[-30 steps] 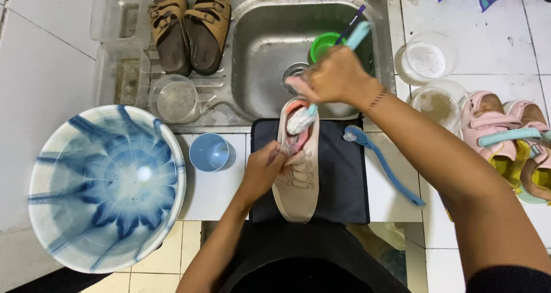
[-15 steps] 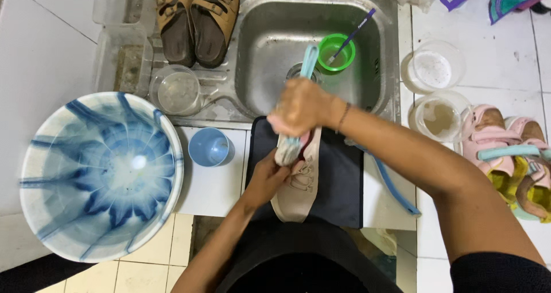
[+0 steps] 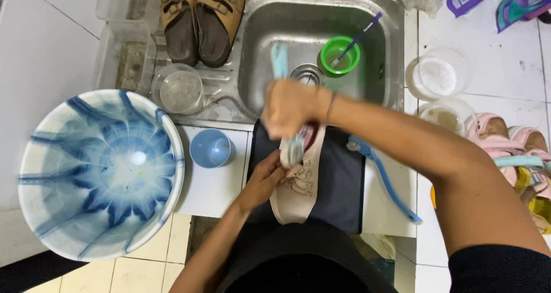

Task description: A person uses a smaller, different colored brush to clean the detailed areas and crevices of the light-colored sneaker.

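Both forearms bare; a dark short sleeve (image 3: 499,270) covers the right upper arm, a thin bracelet (image 3: 331,107) circling the right wrist.

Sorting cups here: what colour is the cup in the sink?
Green: the cup in the sink, head view.

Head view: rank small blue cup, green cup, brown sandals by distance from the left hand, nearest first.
From the left hand:
1. Small blue cup, on the counter just to its left.
2. Green cup, in the sink, up and right.
3. Brown sandals, on the drainboard at the top.
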